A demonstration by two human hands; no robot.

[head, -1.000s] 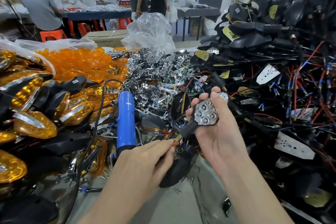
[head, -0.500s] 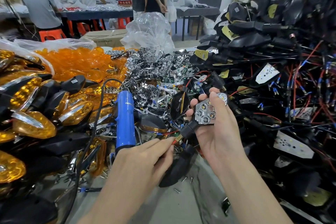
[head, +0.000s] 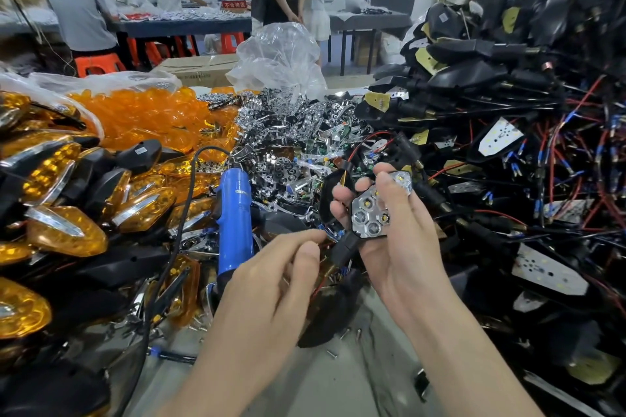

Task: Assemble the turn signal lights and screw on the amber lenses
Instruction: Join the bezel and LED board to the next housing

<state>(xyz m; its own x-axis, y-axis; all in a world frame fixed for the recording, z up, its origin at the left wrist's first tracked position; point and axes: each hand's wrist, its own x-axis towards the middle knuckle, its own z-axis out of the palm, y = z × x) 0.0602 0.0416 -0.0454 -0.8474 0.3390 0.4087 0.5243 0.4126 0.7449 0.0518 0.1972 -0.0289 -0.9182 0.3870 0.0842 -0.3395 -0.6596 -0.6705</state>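
Left hand [head: 267, 284]: fingers curled at lower end of turn signal light [head: 369, 215]; grasp unclear. Right hand [head: 403, 247]: grips that light at centre, its shiny face upward. Blue screwdriver [head: 235, 213]: lying left of hands. Amber lenses [head: 142, 115]: heaped beyond, left. Wired black housings [head: 508, 88]: stacked right.

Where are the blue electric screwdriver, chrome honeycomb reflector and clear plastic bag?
blue electric screwdriver [head: 235, 220]: head view, barrel middle.
chrome honeycomb reflector [head: 369, 218]: head view, front face.
clear plastic bag [head: 281, 57]: head view, crumpled top.
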